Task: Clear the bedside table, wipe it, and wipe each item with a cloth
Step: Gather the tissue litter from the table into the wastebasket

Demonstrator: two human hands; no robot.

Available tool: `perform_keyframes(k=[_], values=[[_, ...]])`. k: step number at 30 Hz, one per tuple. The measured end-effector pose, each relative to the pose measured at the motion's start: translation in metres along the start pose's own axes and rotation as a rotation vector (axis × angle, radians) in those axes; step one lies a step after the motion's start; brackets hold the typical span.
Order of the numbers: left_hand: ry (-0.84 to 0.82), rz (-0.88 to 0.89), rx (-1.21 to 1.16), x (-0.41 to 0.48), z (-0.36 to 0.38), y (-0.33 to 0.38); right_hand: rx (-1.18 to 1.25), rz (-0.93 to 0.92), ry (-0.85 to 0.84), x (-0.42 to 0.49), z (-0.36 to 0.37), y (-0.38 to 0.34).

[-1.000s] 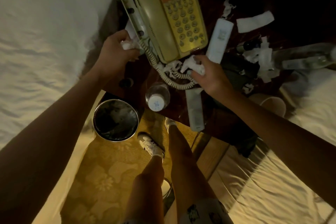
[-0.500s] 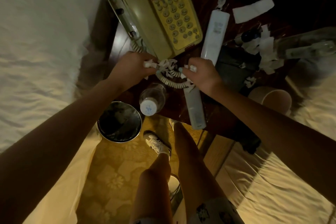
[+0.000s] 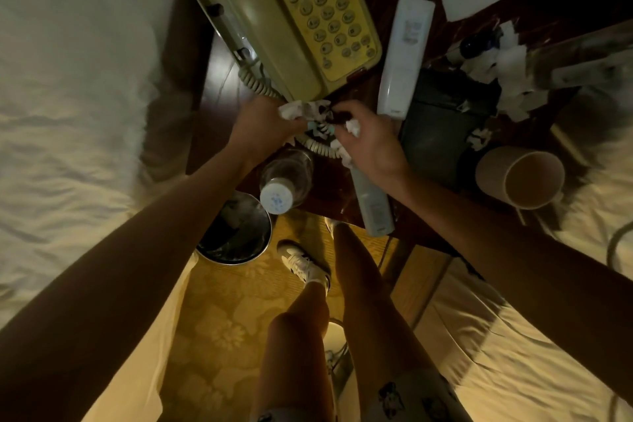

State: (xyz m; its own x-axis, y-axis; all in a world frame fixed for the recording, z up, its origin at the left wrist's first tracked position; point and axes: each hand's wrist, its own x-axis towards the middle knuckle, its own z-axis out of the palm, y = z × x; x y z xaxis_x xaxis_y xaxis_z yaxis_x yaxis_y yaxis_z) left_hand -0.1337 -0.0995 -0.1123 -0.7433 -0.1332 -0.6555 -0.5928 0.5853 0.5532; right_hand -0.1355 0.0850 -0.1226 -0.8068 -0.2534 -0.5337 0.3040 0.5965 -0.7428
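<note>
Current Working State

Left hand (image 3: 260, 128) grips crumpled tissue (image 3: 294, 110); right hand (image 3: 371, 146) pinches tissue scraps (image 3: 352, 127). Both meet over the coiled cord (image 3: 317, 144), just in front of the telephone (image 3: 294, 20). A water bottle (image 3: 284, 181) stands near the table (image 3: 325, 192) edge; a waste bin (image 3: 236, 233) sits below

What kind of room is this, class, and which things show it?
Probably a hotel bedroom: a corded telephone sits on a dark bedside table between two beds with pale sheets, and a small bin stands on the floor.

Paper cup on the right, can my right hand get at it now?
Probably yes: the paper cup sits near the right hand, only a flat dark pad between, though that hand holds tissue scraps.
</note>
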Motion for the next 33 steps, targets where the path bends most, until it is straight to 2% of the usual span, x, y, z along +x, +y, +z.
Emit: perform_keyframes(k=[2,4,8,14,21,28,33], values=[[-0.023,-0.048,-0.135,0.001,0.005,-0.001,0.008,-0.002,0.027,0.005,-0.003,-0.001],[-0.032,-0.084,-0.2,0.002,0.009,-0.002,0.02,0.009,-0.022,0.012,-0.006,-0.003],[-0.109,-0.133,-0.275,0.005,0.008,-0.002,-0.049,-0.003,-0.102,0.024,-0.006,-0.002],[-0.225,-0.113,-0.339,-0.002,-0.017,-0.009,-0.062,-0.005,-0.082,0.021,-0.014,-0.007],[-0.09,-0.031,-0.324,-0.015,-0.043,0.005,0.08,0.054,0.045,0.0,-0.035,-0.011],[-0.043,0.124,-0.5,-0.035,-0.067,0.02,0.197,0.073,0.214,-0.023,-0.047,-0.012],[-0.011,0.187,-0.416,-0.044,-0.072,0.042,0.27,0.102,0.259,-0.051,-0.055,-0.016]])
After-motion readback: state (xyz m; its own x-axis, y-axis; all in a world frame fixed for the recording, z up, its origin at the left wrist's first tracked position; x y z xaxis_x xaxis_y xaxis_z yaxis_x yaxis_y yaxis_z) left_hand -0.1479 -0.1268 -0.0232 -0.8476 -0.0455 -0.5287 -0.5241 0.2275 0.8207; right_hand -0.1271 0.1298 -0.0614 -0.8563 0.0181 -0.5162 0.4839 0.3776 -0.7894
